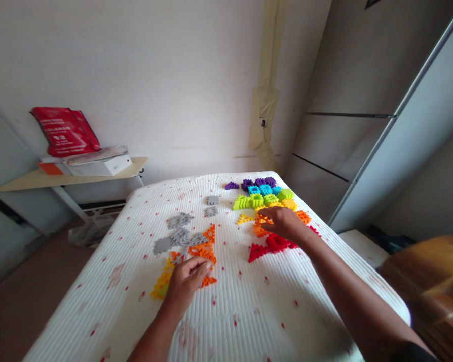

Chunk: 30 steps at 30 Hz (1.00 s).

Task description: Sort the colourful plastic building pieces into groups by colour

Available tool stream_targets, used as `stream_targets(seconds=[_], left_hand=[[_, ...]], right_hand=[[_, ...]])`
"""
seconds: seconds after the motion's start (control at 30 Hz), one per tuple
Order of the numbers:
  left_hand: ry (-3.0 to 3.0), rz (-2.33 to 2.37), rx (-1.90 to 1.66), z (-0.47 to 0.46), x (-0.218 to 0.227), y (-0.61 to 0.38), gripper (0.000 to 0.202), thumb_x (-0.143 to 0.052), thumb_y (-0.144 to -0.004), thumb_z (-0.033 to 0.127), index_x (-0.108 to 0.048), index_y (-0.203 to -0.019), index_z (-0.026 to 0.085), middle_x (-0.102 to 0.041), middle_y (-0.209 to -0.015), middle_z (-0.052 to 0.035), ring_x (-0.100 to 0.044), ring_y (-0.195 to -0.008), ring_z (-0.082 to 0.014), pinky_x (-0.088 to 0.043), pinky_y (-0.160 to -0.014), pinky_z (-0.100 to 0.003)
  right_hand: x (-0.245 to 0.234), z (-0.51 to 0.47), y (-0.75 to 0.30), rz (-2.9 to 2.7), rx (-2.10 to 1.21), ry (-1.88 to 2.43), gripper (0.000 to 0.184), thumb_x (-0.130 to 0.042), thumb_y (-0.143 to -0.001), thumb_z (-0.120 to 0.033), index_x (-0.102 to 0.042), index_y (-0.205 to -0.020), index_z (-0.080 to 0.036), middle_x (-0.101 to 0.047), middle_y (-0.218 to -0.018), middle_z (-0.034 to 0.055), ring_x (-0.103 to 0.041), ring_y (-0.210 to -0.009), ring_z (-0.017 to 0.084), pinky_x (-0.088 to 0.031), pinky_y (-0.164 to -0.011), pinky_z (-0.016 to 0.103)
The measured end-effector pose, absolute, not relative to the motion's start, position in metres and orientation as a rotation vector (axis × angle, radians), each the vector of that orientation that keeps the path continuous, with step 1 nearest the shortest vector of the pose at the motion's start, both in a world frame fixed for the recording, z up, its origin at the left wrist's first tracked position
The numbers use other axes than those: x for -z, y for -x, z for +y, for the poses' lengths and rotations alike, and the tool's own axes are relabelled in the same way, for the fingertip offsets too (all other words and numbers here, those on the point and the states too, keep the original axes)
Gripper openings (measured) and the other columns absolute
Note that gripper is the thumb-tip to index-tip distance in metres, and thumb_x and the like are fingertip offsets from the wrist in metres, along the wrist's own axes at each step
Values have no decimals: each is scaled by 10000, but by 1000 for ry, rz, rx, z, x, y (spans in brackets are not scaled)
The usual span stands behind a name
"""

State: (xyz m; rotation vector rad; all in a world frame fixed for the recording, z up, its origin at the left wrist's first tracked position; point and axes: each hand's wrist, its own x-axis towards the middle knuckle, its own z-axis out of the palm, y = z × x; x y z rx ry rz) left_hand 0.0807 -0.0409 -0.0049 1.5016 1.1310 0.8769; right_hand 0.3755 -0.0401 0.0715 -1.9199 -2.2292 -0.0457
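My left hand [191, 277] is closed in a pinch over the near pile, beside orange interlocking toy pieces [204, 250]. Whatever its fingers may hold is hidden. Yellow pieces [162, 281] lie at its left, and grey pieces [180, 236] lie beyond it. Reaching into the sorted group on the right, my right hand [281, 221] has its thumb and a finger apart over orange blocks [260, 229]. Red pieces [275, 244] are on its near side. Past it come lime green blocks [256, 201], blue blocks [265, 189] and purple blocks [259, 182], row behind row.
The pieces rest on a white quilted cover [241, 311] with red specks. Two grey pieces [212, 200] lie between the groups. A side table [136, 166] at the left carries a white box [101, 163] and a red bag [64, 131]. A cabinet [347, 136] stands at the right.
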Motion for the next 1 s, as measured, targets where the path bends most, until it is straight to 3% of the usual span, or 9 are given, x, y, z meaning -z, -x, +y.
stream_targets(seconds=[0.5,0.73,1.0], left_hand=[[-1451,1155,-888,-44,-4,-82,321,-594,-663,457,-630,-666,137,-468,-512,32,-380,-469,-91,-338,-447,-215],[-1497,1152,-906,-44,-4,-81,312,-587,-670,444,-642,-669,138,-502,-539,19,-393,-480,-92,-354,-448,-213],[-1528,1164,-890,-42,2,-80,331,-575,-675,457,-643,-678,133,-501,-532,15,-389,-474,-95,-324,-447,-219]], right_hand=[[-53,-19,-377,-2450,135,2228,307,-533,-828,-249,-613,-1123,-222,-672,-1014,99,-629,-913,228,-444,-735,281],[-53,-18,-376,-2489,144,2235,459,-601,-783,-273,-541,-1239,-263,-656,-1078,98,-626,-940,238,-451,-751,297],[-55,-8,-370,-2559,125,2270,473,-637,-753,-267,-561,-1217,-308,-654,-1096,82,-635,-932,239,-472,-754,321]])
